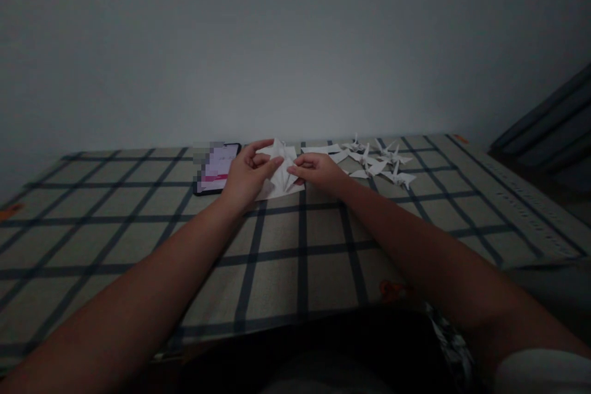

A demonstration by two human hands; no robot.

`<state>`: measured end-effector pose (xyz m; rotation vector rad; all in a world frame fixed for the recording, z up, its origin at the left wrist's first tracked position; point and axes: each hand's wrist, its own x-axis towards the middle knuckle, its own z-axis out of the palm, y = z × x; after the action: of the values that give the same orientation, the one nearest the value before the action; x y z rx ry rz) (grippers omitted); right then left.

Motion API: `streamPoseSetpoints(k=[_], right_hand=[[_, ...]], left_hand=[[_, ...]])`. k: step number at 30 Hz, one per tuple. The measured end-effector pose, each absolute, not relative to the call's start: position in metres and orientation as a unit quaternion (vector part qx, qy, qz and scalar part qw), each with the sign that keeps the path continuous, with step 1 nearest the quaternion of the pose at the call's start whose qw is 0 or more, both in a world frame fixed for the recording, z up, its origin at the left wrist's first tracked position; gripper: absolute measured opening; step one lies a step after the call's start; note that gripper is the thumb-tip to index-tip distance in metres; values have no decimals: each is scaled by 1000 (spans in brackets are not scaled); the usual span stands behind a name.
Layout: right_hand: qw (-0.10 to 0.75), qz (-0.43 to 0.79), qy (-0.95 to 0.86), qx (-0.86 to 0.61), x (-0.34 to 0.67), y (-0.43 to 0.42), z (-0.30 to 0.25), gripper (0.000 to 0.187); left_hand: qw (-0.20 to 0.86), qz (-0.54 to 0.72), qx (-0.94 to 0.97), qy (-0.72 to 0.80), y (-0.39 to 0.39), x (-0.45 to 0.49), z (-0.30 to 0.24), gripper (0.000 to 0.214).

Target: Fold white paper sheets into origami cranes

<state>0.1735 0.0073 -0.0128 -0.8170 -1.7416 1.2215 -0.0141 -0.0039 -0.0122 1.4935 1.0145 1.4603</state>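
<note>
A partly folded sheet of white paper (281, 180) is held between my two hands above the table, with creases running up its middle. My left hand (247, 169) pinches its left side between thumb and fingers. On the opposite side, my right hand (318, 169) has thumb and fingertips closed on the right edge. More white paper (265, 195) shows beneath the folded piece; I cannot tell whether it is separate. Several folded paper cranes (367, 160) lie to the right of my right hand.
A phone (216, 169) with a lit screen lies left of my left hand. White paper pieces (321, 149) rest behind my right hand. The checked tablecloth (281, 252) covers the table, which meets a plain wall (295, 43). Dark striped fabric (549, 117) hangs at the far right.
</note>
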Motion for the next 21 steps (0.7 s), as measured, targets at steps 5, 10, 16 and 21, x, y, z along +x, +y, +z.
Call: streamPoseSetpoints(k=[5,10,16,21], right_hand=[[477,400,-687,-374,178,13,-17,28],[506,249,-721,-403,180,12,-16,24],[472,174,-818,-278,179,6,-10,19],[452,136,-848,-242,182,9,-15,37]], left_hand=[[318,575,618,430,-1,-13,-17,56],[309,495,700,412,-12,-10,-14,41],[428,494,660,371,-14,-7,-13,47],[521,534,539,390,-9,-9,-11,42]])
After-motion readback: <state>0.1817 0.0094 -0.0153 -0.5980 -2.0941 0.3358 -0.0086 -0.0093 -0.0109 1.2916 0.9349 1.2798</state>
